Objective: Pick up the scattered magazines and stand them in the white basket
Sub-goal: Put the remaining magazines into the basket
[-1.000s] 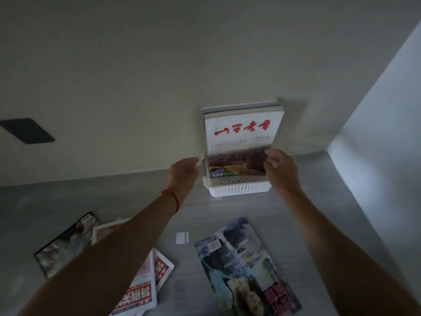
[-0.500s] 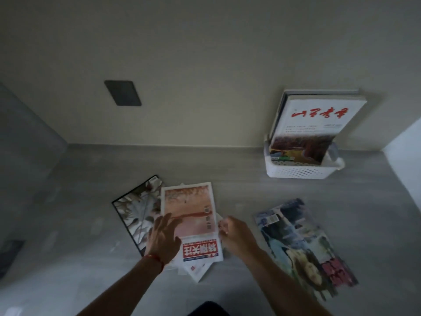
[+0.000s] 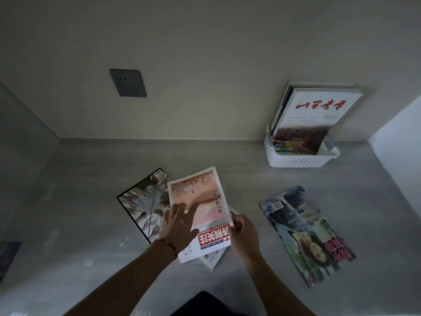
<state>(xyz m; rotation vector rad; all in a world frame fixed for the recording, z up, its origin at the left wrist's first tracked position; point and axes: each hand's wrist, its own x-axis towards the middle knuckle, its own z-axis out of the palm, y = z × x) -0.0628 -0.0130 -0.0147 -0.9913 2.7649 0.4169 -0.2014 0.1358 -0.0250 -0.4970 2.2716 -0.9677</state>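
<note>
The pink-covered magazine [image 3: 200,201] lies in the lower middle of the frame, on top of a small heap on the grey floor [image 3: 91,179], and it is the one being picked up. The right hand [image 3: 245,233] pinches its right edge between thumb and fingers, while the left hand [image 3: 180,226] rests flat and spread on the cover, gripping nothing. Under it a second white magazine [image 3: 213,258] pokes out at the bottom, and a dark-covered magazine [image 3: 141,204] lies partly beneath its left side. A blue-toned magazine [image 3: 307,233] lies alone toward the lower right, well apart from the heap. The white basket [image 3: 300,159] stands against the wall in the upper right, already holding several magazines upright, the front one a red-lettered magazine [image 3: 319,110]. So the job looks partway done, with four left on the floor. Next, I reckon, the pinched one must be lifted clear without dragging its neighbours, turned on edge, and slotted in front of those already standing.
</note>
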